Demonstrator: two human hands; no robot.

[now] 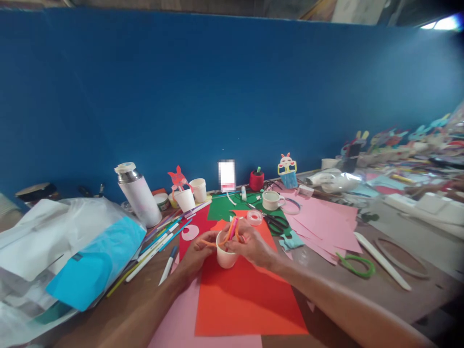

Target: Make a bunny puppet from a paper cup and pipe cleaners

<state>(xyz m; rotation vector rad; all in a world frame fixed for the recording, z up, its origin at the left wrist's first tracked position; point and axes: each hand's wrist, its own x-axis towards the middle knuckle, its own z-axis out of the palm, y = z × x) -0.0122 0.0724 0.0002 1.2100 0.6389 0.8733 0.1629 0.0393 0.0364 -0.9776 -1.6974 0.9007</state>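
Observation:
A white paper cup (226, 261) stands upright over orange paper (250, 302), between my two hands. Orange pipe cleaner (208, 243) runs across the cup's mouth and bends up above it, beside a short pink piece (234, 228). At the cup's left side, my left hand (197, 250) pinches one end of the pipe cleaner. My right hand (252, 245) is closed at the right rim, its fingers around the bent orange part over the cup. Its fingertips partly hide the cup's inside, so how the pieces join there cannot be made out.
Markers (155, 251) and a white flask (139, 195) lie left, near a plastic bag (108, 241). Behind the cup are a tape roll (254, 217), black scissors (277, 223) and a mug (271, 200). Pink sheets (326, 220) and a green pipe cleaner (357, 266) lie right.

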